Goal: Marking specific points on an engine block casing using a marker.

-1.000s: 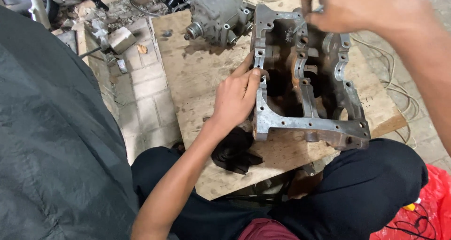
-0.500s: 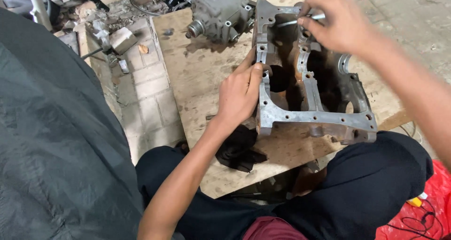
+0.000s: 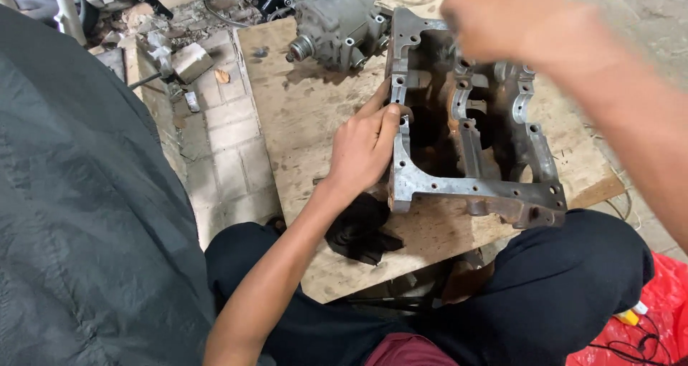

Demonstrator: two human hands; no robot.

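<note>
Here we take the wooden board (image 3: 315, 122) as our landmark. At its near edge, against the person's knees, lies a black rag (image 3: 358, 230). Just beyond it the left hand (image 3: 362, 147) rests on the left rail of the grey engine casing (image 3: 473, 187), fingers curled narrowly over the rim, holding it steady. This hand has not shifted over the last second. The casing lies on the board's right half, open side up, its long axis running from the near edge to the far edge, the flanged end toward the person.

The right hand (image 3: 512, 18) has moved: half a second ago it held a slim metal tool at the casing's far end; now it is blurred above that end, and we cannot tell its grip. We judge work there continues. At the board's far edge sits a grey motor (image 3: 337, 26).
</note>
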